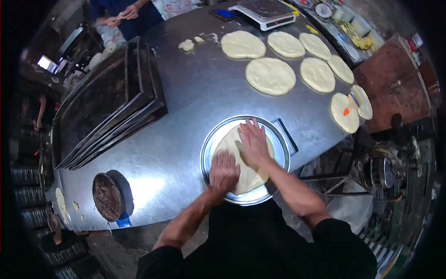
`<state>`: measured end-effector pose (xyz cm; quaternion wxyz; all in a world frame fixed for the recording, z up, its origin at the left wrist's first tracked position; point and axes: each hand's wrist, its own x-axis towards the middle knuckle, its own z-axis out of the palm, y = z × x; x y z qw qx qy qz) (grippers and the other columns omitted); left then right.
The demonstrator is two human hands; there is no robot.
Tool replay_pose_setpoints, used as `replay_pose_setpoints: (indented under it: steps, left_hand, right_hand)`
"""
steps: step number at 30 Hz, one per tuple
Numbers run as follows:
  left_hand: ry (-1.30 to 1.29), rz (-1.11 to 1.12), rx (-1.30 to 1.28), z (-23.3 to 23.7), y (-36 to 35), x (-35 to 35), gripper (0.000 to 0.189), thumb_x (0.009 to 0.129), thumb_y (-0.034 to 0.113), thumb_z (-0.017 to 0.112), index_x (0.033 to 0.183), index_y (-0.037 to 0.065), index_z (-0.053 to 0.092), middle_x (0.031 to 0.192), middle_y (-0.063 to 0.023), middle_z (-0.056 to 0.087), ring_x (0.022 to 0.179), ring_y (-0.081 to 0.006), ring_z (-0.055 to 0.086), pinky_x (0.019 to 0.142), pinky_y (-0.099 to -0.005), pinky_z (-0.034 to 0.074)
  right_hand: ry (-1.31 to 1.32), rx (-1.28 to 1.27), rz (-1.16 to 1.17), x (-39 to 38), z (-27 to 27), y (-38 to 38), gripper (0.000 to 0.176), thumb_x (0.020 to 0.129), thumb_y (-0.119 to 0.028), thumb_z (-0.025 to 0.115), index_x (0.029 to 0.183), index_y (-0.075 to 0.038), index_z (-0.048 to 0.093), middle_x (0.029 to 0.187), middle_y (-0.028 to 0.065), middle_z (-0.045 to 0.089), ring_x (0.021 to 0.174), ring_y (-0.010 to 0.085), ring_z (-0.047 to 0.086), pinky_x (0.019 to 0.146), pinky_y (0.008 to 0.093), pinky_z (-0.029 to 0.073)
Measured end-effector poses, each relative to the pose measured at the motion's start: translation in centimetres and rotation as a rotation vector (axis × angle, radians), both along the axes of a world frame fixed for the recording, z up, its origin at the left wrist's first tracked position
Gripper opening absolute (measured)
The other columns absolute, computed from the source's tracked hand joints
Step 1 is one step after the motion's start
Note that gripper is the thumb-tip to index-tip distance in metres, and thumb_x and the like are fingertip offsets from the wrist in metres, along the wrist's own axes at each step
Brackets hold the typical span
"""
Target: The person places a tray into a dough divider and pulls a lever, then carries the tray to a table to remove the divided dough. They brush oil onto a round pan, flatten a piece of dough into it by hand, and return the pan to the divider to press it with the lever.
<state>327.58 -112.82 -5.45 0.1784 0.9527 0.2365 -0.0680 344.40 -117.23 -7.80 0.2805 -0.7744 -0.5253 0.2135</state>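
Note:
A flat round of pale dough lies in a round metal pan at the table's near edge, in front of my body. My left hand rests palm down on the left part of the dough, fingers pointing away from me. Farther up, my right hand lies flat across the dough's upper right, its fingers stretched toward the pan's far rim. Neither hand grips anything. Both palms hide part of the dough.
Several dough rounds lie at the far right, one with an orange-tipped tool. Dark trays are stacked at left. A brown-coated bowl sits near the front edge. A scale stands at the back; another person's hands are across the table.

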Motion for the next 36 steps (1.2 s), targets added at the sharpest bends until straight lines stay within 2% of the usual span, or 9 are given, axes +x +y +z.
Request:
replay_pose_setpoints:
  steps: [2,6,11,14,19,22,26,32,36]
  left_hand:
    - [-0.278,-0.363,0.438,-0.5,2.2,2.9,0.066,0.087,0.032,0.058,0.135,-0.009,0.040,0.143,-0.0301,0.036,0.135,-0.0402,0.034,0.111,-0.0503,0.026]
    - [-0.359,-0.230,0.239,-2.6,1.6,2.4,0.072,0.087,0.035,0.057,0.139,-0.009,0.035,0.143,-0.0295,0.036,0.136,-0.0408,0.033,0.112,-0.0516,0.024]
    - [-0.276,-0.099,0.216,-2.8,0.0,2.8,0.052,0.083,0.025,0.059,0.122,-0.009,0.054,0.136,-0.0299,0.044,0.133,-0.0416,0.037,0.110,-0.0559,0.027]
    - [-0.322,-0.344,0.288,-2.6,1.4,4.5,0.063,0.089,0.035,0.053,0.132,-0.010,0.043,0.141,-0.0293,0.039,0.136,-0.0409,0.033,0.112,-0.0546,0.023]
    - [-0.245,-0.140,0.249,-2.9,0.0,3.9,0.069,0.089,0.037,0.054,0.138,-0.008,0.037,0.143,-0.0316,0.035,0.136,-0.0441,0.031,0.112,-0.0547,0.023]
    - [0.037,-0.144,0.225,-2.0,-0.1,4.9,0.067,0.087,0.033,0.057,0.138,-0.006,0.038,0.142,-0.0321,0.035,0.136,-0.0436,0.031,0.112,-0.0547,0.022]
    - [-0.364,-0.419,0.197,-3.8,1.5,8.6,0.069,0.088,0.036,0.056,0.139,-0.006,0.037,0.143,-0.0299,0.036,0.136,-0.0412,0.033,0.112,-0.0540,0.023]
    - [-0.100,-0.214,0.275,-2.8,-0.1,5.8,0.066,0.088,0.036,0.056,0.136,-0.008,0.040,0.142,-0.0297,0.037,0.134,-0.0423,0.035,0.110,-0.0552,0.026]
    - [-0.266,-0.410,0.248,-5.1,2.8,8.8,0.067,0.092,0.041,0.048,0.140,-0.005,0.037,0.149,-0.0239,0.030,0.142,-0.0350,0.022,0.116,-0.0514,0.013]
  right_hand:
    - [-0.204,-0.034,-0.303,-2.5,-2.2,-2.8,0.063,0.096,-0.043,0.041,0.145,-0.004,0.033,0.153,0.0203,0.025,0.143,0.0364,0.016,0.114,0.0563,0.009]
    - [-0.442,-0.021,-0.023,1.9,-4.0,-5.9,0.063,0.095,-0.044,0.044,0.145,-0.007,0.034,0.154,0.0149,0.026,0.144,0.0345,0.017,0.115,0.0550,0.009]
    - [-0.002,0.102,-0.321,1.8,1.7,-4.7,0.053,0.096,-0.034,0.042,0.136,0.001,0.046,0.147,0.0233,0.035,0.140,0.0387,0.026,0.114,0.0550,0.014]
    - [-0.393,-0.023,-0.269,-0.4,-2.4,-8.3,0.063,0.095,-0.041,0.044,0.142,0.000,0.036,0.150,0.0236,0.029,0.143,0.0377,0.018,0.115,0.0529,0.008]
    - [0.049,-0.045,0.050,6.3,-0.9,-7.1,0.057,0.099,-0.038,0.037,0.139,0.003,0.039,0.150,0.0199,0.032,0.143,0.0348,0.019,0.116,0.0513,0.009]
    - [0.096,0.073,-0.388,4.2,2.2,-6.2,0.057,0.099,-0.038,0.036,0.137,0.004,0.042,0.147,0.0227,0.035,0.142,0.0364,0.020,0.116,0.0509,0.010]
    - [-0.360,-0.080,-0.324,2.4,-2.5,-8.2,0.067,0.097,-0.042,0.038,0.145,0.003,0.026,0.155,0.0202,0.019,0.144,0.0355,0.014,0.116,0.0516,0.007]
    - [0.100,0.099,-0.387,4.0,0.9,-6.5,0.058,0.099,-0.040,0.037,0.138,0.002,0.042,0.149,0.0211,0.032,0.144,0.0342,0.018,0.116,0.0505,0.010]
    - [-0.401,0.028,-0.324,3.3,-3.6,-8.9,0.060,0.098,-0.042,0.037,0.139,0.001,0.041,0.148,0.0208,0.035,0.142,0.0355,0.022,0.115,0.0513,0.013]
